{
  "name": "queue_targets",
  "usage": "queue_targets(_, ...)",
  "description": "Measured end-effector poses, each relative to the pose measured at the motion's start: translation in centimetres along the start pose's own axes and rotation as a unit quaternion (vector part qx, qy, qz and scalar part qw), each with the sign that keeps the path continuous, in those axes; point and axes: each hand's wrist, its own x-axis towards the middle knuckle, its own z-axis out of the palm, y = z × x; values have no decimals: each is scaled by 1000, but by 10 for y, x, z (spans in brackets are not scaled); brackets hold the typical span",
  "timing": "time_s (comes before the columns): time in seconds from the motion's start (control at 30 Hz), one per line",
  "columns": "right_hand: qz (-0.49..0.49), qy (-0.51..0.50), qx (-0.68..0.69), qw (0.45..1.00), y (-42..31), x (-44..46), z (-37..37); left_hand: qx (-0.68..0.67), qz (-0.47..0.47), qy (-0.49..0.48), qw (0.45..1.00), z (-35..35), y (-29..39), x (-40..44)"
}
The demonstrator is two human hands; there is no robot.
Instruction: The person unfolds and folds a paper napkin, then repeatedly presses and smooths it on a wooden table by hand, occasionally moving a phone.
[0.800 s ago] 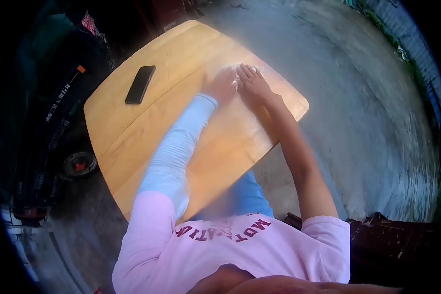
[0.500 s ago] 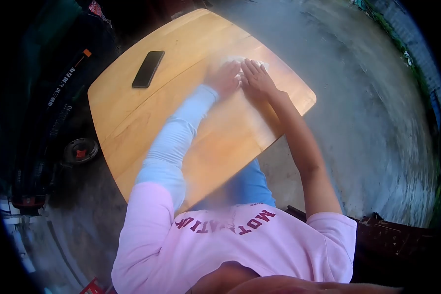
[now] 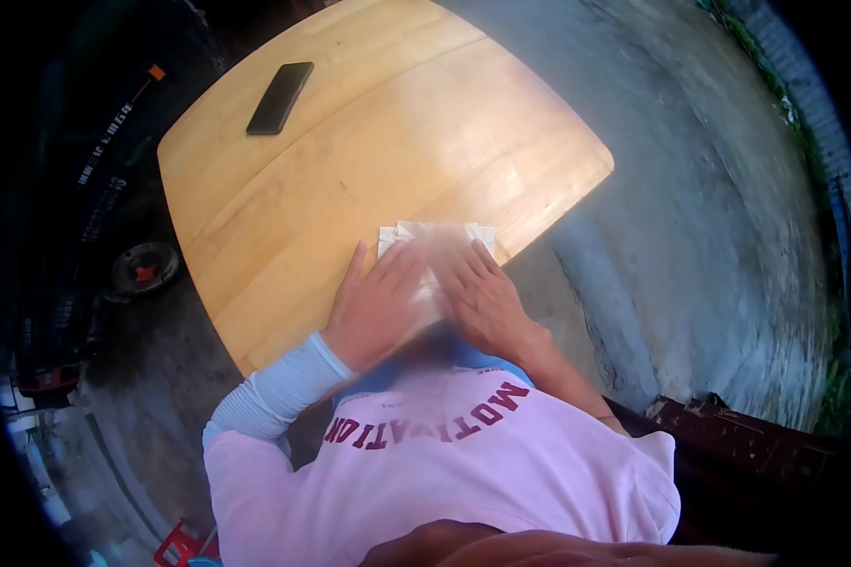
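Note:
A white folded paper tissue point(image 3: 390, 236) lies flat on the wooden tabletop point(image 3: 284, 227) at its near edge. My left hand point(image 3: 373, 307), below a light blue arm sleeve, rests palm down on the tissue's left part with fingers stretched out. Beside it, my right hand point(image 3: 482, 298) lies flat on the right part, its fingers pointing away from me. Both palms cover much of the tissue. A hazy blur in the picture hides where the fingers come close together.
A black phone point(image 3: 280, 98) lies on the far left of the table. A small wheel point(image 3: 146, 269) and a dark vehicle-like body with white lettering stand at the left. A red plastic object point(image 3: 182, 545) shows at lower left. Concrete floor point(image 3: 671, 255) stretches to the right.
Both hands have come back toward my body with the tissue, from the table's far right part to its near edge. The hands are now slightly farther apart.

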Motion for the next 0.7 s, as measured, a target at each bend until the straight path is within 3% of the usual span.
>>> queue_targets(0.13,2,-7,31,1000,34,38,-7,13,3,39,999,6,-26,41)
queue_targets(0.23,-12,-51,-34,998,83,85,-12,16,-11,81,997,16,-59,97)
queue_targets(0.3,-94,37,-113,988,159,112,29,-6,-59,46,997,17,-81,145)
queue_targets(0.4,23,-55,-65,996,171,181,-5,0,-112,65,992,24,-112,207)
queue_targets(0.47,27,-18,-73,997,195,210,10,16,-132,93,987,33,-127,235)
queue_targets(0.63,16,-16,-70,997,167,226,38,121,-133,80,980,33,-148,204)
queue_targets(0.7,-20,-10,-70,997,139,225,53,58,-147,92,983,35,-158,165)
